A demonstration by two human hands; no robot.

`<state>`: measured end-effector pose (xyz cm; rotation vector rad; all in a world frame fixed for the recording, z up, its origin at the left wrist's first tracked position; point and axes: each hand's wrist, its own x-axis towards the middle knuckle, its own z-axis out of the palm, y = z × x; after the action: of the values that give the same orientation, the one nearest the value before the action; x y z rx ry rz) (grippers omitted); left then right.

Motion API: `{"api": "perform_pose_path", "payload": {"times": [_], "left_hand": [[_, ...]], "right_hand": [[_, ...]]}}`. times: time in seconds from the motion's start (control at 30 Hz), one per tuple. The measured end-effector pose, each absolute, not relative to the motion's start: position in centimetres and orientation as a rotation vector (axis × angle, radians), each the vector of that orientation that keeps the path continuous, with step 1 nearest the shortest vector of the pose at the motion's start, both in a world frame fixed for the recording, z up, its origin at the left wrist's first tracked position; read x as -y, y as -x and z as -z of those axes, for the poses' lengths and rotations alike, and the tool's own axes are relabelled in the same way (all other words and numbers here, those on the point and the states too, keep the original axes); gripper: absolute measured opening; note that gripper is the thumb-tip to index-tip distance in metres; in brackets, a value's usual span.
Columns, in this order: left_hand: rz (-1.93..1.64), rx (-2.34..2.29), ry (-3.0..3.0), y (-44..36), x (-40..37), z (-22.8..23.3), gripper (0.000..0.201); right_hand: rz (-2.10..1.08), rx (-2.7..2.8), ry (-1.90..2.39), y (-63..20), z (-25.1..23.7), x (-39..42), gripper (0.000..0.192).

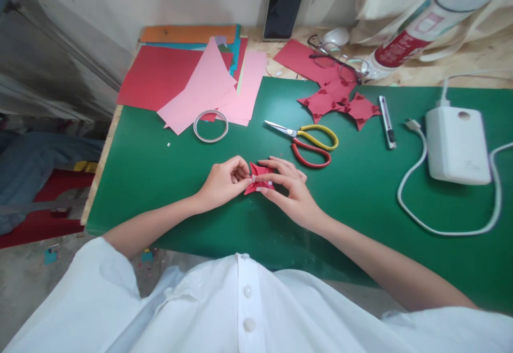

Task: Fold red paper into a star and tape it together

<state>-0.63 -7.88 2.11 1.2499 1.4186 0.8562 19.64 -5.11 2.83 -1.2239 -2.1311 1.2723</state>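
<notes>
Item one, as I read it from the head view: a small folded red paper piece (pixel 258 178), lying on the green cutting mat (pixel 160 182) near its front-centre, between both hands.

Left hand (pixel 222 182) — fingertips pinched narrow on the left edge of the red piece. Right hand (pixel 290 190) — fingers laid over the piece's right side and top, thumb beneath, closed on it. How much of the piece is lifted off the mat I cannot tell.

Surrounding stock:
- Scissors (pixel 308 142), yellow and red handles, blades shut, just behind the right hand.
- Ring of tape (pixel 210 126), flat on the mat, behind the left hand.
- Loose sheets of pink paper (pixel 208 88) over a red and coloured stack at the mat's far left corner.
- Finished red folded pieces (pixel 340 104) — joined in a cluster, far centre-right, eyeglasses (pixel 336 59) just beyond.
- Utility knife (pixel 387 120), beside that cluster.
- White power bank (pixel 457 144) with looped cable, far right.
</notes>
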Motion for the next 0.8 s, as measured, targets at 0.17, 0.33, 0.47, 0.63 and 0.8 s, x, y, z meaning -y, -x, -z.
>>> {"api": "perform_pose_path", "payload": {"times": [0.17, 0.33, 0.47, 0.63, 0.8], "left_hand": [[-0.844, -1.438, -1.288, 0.73, 7.82, -2.05, 0.013], [-0.849, -1.438, -1.292, 0.71, 7.86, -2.02, 0.014], [-0.859, -1.410, -1.236, 0.68, 7.85, -2.03, 0.014], [-0.857, -1.378, -1.187, 0.77, 7.79, -1.96, 0.014], [-0.858, -1.379, -1.215, 0.74, 7.94, -1.99, 0.016]], "right_hand": [[-1.167, 2.211, 1.210, -19.44, -2.92, 5.61, 0.024], [-1.065, 2.248, 1.185, -19.33, -2.98, 6.15, 0.024], [-1.094, 2.193, 1.180, -19.40, -2.88, 5.99, 0.024], [-1.232, 2.106, 1.174, -19.57, -2.66, 5.55, 0.024], [-1.197, 2.117, 1.199, -19.54, -2.64, 5.53, 0.024]]}}
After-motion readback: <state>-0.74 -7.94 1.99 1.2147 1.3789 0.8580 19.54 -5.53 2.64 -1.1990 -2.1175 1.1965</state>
